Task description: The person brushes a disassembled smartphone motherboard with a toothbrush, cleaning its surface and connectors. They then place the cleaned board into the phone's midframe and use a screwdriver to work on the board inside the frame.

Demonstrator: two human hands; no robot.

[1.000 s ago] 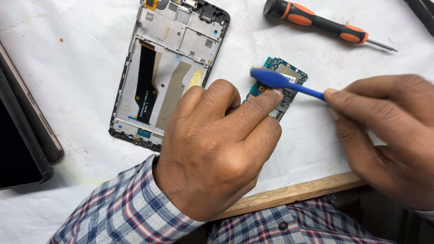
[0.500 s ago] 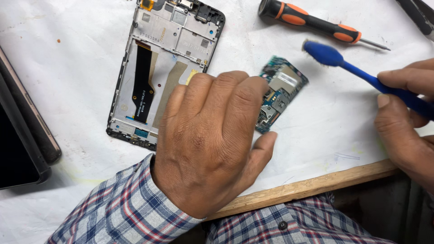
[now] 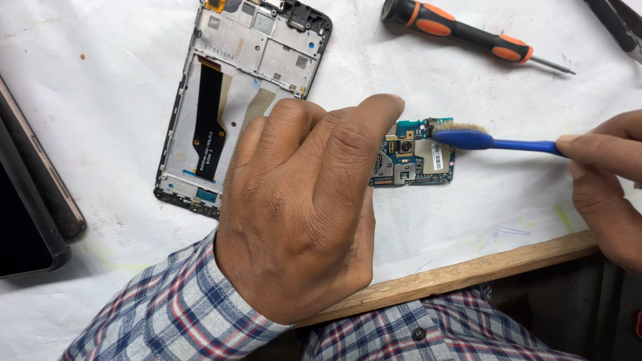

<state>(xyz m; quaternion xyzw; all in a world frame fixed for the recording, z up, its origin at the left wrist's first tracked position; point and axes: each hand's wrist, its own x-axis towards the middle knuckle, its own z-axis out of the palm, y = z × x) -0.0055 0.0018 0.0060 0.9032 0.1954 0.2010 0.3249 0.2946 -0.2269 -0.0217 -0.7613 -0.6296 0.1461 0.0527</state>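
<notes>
Brush point(image 3: 468, 137) now on board point(image 3: 414, 157), beside left fingers point(image 3: 361, 127)

Bright, even light — sharp, soft shadows

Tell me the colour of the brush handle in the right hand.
Blue: the brush has a blue handle and pale tan bristles, seen clearly in the head view.

small blue-green circuit board point(image 3: 414, 155) lying flat on white sheet, blue-handled brush point(image 3: 481, 139) bristles touching its upper right edge
</notes>
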